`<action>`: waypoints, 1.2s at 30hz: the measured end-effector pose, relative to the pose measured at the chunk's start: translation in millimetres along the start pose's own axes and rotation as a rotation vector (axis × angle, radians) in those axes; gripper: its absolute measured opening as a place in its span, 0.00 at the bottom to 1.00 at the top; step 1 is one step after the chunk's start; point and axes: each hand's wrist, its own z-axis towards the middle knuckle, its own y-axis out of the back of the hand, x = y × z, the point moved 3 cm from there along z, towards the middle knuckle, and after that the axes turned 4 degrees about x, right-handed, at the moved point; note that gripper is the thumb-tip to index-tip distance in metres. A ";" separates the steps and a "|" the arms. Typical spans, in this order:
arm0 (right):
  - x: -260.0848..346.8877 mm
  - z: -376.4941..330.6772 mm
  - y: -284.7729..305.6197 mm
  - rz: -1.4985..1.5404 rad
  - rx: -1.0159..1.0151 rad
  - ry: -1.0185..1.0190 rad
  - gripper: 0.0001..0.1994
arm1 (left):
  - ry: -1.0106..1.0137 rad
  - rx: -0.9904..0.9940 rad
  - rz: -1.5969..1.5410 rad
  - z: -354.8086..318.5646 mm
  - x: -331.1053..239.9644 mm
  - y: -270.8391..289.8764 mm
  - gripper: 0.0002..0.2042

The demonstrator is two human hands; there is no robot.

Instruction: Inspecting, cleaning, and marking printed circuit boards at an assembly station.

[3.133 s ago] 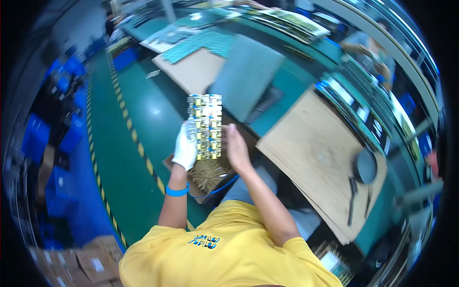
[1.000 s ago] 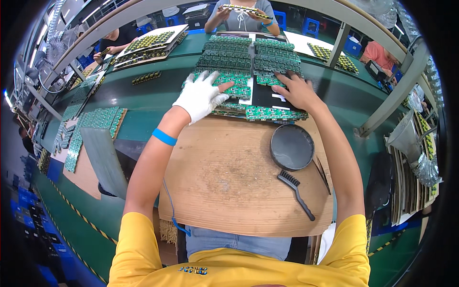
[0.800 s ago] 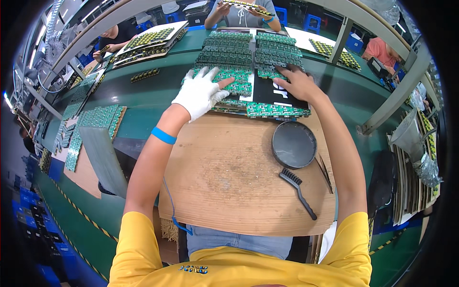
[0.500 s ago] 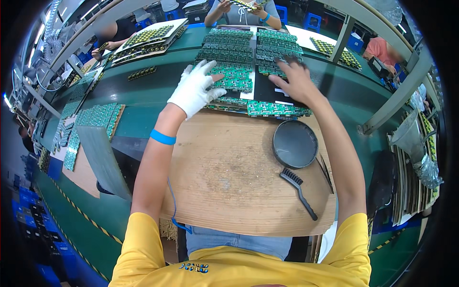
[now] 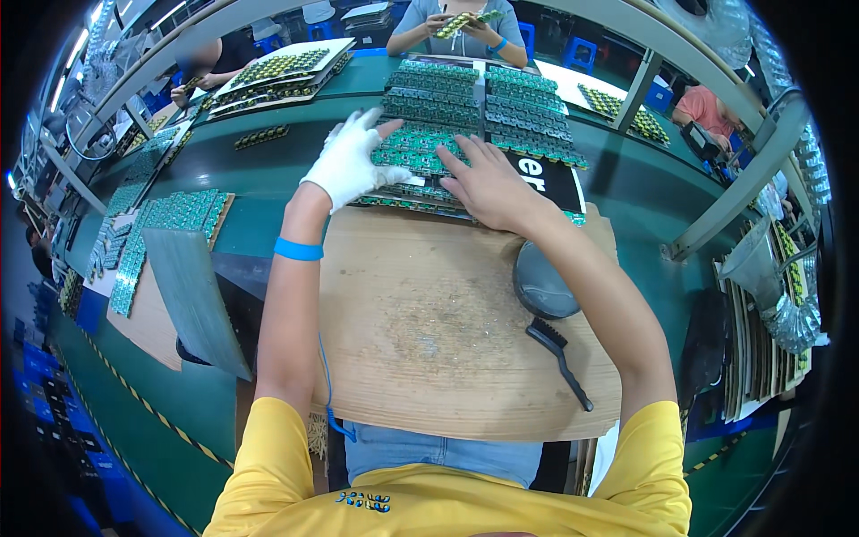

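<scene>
My left hand [image 5: 351, 163], in a white glove with a bare fingertip showing, lies at the left end of the nearer green circuit boards [image 5: 416, 143], fingers spread. My bare right hand [image 5: 490, 185] rests over the right end of the same boards with its fingers apart; its palm hides part of them. More rows of circuit boards [image 5: 528, 112] lie behind, in two columns on a black and white sheet [image 5: 559, 182]. Under the sheet's front edge, more boards show in part.
A wooden board [image 5: 420, 340] lies before me, with a dark round dish [image 5: 541, 286], partly under my right forearm, and a black brush [image 5: 559, 362]. More circuit boards [image 5: 170, 228] lie at left, beside an upright grey panel [image 5: 192, 295]. A co-worker opposite holds a board strip [image 5: 461, 24].
My right hand has moved left and nearer to my left hand. The board strip at the sheet's front right is gone from there, baring the printed black sheet. My right forearm now crosses the dish.
</scene>
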 end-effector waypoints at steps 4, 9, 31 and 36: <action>-1.2 5.8 -1.5 -0.010 0.019 -0.004 0.27 | 0.148 0.014 -0.204 -0.7 12.8 2.2 0.45; -2.5 13.2 -5.1 -0.060 0.033 -0.028 0.26 | 0.209 0.023 -0.265 1.5 18.3 -3.7 0.47; -32.4 48.0 -16.9 -0.101 -0.063 -0.098 0.25 | 0.191 -0.153 -0.335 11.2 33.8 -26.0 0.31; -28.3 31.7 22.6 0.032 0.000 -0.201 0.28 | 0.216 -0.144 -0.336 5.4 42.3 -26.9 0.30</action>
